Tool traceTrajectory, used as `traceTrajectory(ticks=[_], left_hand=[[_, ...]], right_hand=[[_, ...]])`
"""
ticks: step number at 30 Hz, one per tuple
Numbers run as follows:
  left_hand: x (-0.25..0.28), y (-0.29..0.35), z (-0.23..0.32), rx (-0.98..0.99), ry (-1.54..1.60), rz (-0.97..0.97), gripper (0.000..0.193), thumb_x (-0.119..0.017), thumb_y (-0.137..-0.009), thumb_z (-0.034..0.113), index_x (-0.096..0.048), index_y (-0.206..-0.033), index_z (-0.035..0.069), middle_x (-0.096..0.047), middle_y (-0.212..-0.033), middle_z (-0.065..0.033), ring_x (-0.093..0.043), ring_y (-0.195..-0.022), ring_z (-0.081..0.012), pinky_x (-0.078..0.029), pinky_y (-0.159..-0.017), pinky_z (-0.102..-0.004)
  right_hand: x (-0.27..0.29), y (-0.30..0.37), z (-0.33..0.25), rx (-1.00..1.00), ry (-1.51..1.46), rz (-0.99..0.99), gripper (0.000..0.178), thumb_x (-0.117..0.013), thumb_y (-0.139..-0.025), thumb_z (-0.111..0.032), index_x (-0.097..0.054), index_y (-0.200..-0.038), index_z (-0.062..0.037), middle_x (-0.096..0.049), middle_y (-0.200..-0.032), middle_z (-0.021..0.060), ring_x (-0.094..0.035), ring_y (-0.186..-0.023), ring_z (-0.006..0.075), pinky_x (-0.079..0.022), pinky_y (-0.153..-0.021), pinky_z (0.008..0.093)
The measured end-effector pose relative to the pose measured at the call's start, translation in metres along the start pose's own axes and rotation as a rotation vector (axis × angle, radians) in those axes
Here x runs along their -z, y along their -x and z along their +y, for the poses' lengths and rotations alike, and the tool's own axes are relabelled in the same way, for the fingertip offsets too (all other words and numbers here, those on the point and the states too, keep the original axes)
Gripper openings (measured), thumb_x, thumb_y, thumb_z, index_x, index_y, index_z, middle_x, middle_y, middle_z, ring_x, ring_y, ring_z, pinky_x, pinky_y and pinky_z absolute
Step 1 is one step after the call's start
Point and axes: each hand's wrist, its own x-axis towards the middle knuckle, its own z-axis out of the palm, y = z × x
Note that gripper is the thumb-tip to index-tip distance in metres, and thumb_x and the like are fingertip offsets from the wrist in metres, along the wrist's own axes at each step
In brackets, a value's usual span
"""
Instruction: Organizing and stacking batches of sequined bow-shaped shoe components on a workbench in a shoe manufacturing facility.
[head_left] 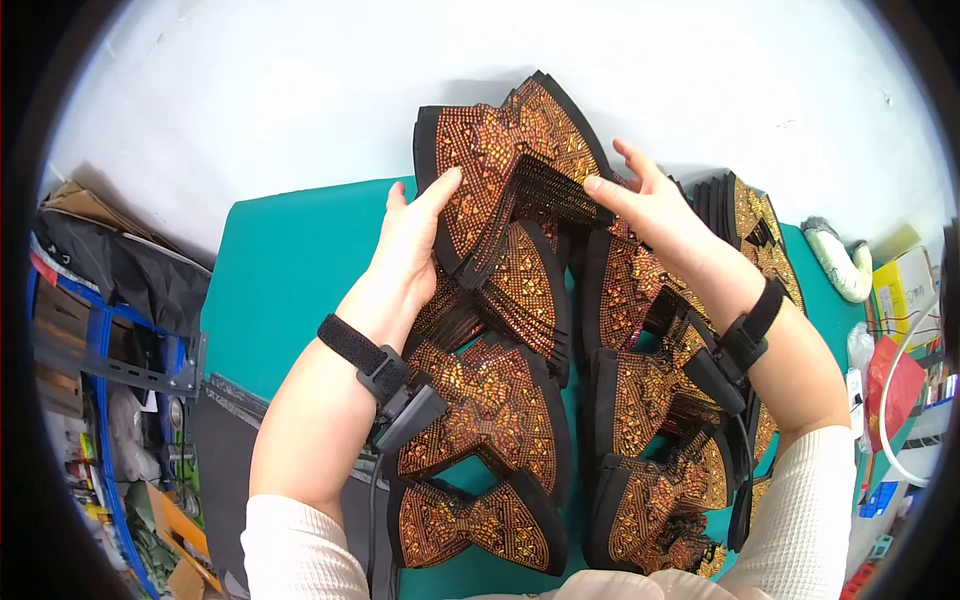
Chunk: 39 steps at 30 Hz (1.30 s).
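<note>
A thick stack of black-edged bow-shaped pieces (490,150), covered in orange and gold studs, stands tilted at the far end of the table. My left hand (408,240) grips its left side, with the thumb over the studded front. At the right edge, my right hand (655,205) holds the same stack, its thumb on the front and a finger raised beyond the edge. Just below is another stack of studded bows (525,275), partly covered by the held one. Each wrist wears a black strap with a small device.
More bow stacks (480,410) run down the table toward me, with a second column (640,400) beside them and gold ones (755,215) farther right. The green tabletop (300,240) meets a white wall (300,90). Blue shelving (100,400) stands left; a white hose (885,410) curves at right.
</note>
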Motion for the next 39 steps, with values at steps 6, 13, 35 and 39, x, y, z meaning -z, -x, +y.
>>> traceTrajectory(ticks=[6,13,35,39], left_hand=[[0.016,-0.008,-0.006,-0.018,-0.087,0.072,0.101,-0.070,-0.076,0.027,0.005,-0.138,0.000,-0.023,-0.137,-0.0271,-0.037,-0.121,-0.0319,-0.039,-0.093,-0.0426],[0.034,-0.021,-0.003,0.091,0.010,-0.127,0.060,-0.060,-0.084,0.030,-0.035,-0.127,-0.005,-0.048,-0.122,-0.0170,-0.051,-0.107,-0.0245,-0.043,-0.089,-0.0365],[0.016,-0.035,0.017,-0.211,-0.010,-0.206,0.029,-0.062,-0.081,0.012,-0.053,-0.105,-0.001,-0.061,-0.097,-0.0117,-0.062,-0.081,-0.0212,-0.054,-0.069,-0.0350],[0.034,-0.051,-0.005,-0.110,-0.032,-0.164,0.031,-0.063,-0.080,0.012,-0.052,-0.107,0.001,-0.060,-0.098,-0.0121,-0.061,-0.084,-0.0212,-0.053,-0.072,-0.0341]], right_hand=[[-0.005,-0.011,0.016,-0.200,-0.065,0.041,0.094,-0.062,-0.077,-0.043,-0.009,-0.139,0.0016,-0.018,-0.139,0.0289,-0.019,-0.132,0.0329,-0.016,-0.106,0.0414],[-0.013,-0.040,0.031,-0.253,-0.114,-0.045,0.105,-0.065,-0.068,-0.058,-0.017,-0.136,0.0063,-0.028,-0.135,0.0290,-0.029,-0.127,0.0352,-0.025,-0.103,0.0418],[-0.008,-0.059,-0.002,0.090,-0.357,0.090,0.061,-0.071,-0.072,-0.031,-0.046,-0.115,0.0049,-0.060,-0.097,0.0118,-0.059,-0.087,0.0177,-0.045,-0.080,0.0348],[-0.028,-0.065,0.020,-0.048,-0.134,0.074,0.075,-0.066,-0.075,-0.039,-0.036,-0.125,0.0074,-0.051,-0.116,0.0212,-0.050,-0.108,0.0246,-0.043,-0.087,0.0368]])
